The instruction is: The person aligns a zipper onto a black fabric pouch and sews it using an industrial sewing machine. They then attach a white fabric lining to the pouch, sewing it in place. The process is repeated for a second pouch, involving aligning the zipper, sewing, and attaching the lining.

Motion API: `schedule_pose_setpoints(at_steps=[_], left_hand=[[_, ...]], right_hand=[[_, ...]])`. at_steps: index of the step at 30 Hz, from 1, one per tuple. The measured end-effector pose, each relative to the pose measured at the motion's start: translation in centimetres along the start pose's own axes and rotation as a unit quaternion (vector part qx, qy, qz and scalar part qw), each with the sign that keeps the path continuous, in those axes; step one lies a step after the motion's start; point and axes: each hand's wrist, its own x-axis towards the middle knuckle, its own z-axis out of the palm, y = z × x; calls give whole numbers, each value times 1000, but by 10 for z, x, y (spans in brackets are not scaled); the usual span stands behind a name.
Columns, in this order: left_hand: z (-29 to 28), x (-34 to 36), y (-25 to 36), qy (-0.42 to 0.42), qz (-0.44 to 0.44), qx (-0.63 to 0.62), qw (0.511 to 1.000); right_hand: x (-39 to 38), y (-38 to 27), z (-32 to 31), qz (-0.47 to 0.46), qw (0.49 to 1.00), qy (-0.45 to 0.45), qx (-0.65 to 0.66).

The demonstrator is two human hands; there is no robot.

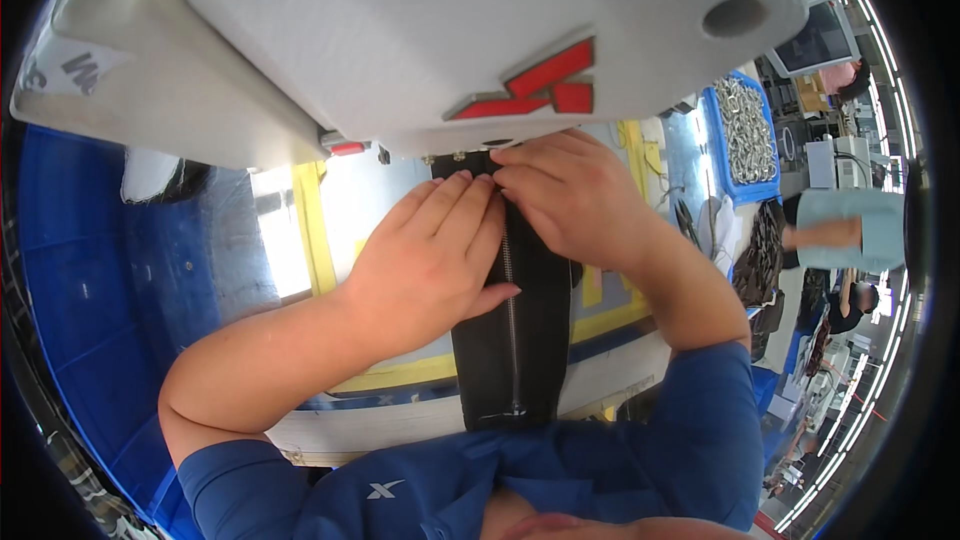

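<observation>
A long black fabric piece [545, 330] with a metal zipper [511, 340] down its middle lies lengthwise on the work table. Its far end passes beneath the white head of a sewing machine [400, 50]; the needle area is mostly hidden by the head and my fingers. My left hand [425, 255] rests flat on the fabric, fingers stretched forward and thumb across the zipper. Beside it, at the right edge, my right hand [580, 195] has its fingers bent and pinched on the fabric near the machine. The fingertips of both hands nearly meet there.
Yellow tape [315, 230] marks the table surface. To the left stands a large blue bin [75, 320]. At the right, a blue tray [768, 185] holds many metal pieces, with scissors [686, 223] and dark material [757, 255] nearby. Other people are farther off at the right.
</observation>
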Motion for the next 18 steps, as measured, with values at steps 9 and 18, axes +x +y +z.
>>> schedule_pose_setpoints(at_steps=[9, 18], left_hand=[[-6, 5, -9, -43, -12, 16, 999], [-12, 8, -8, -73, -37, 20, 996]], right_hand=[[-5, 1, 8, -4, 1000, 30, 7], [-2, 14, -16, 49, 989, -62, 121]])
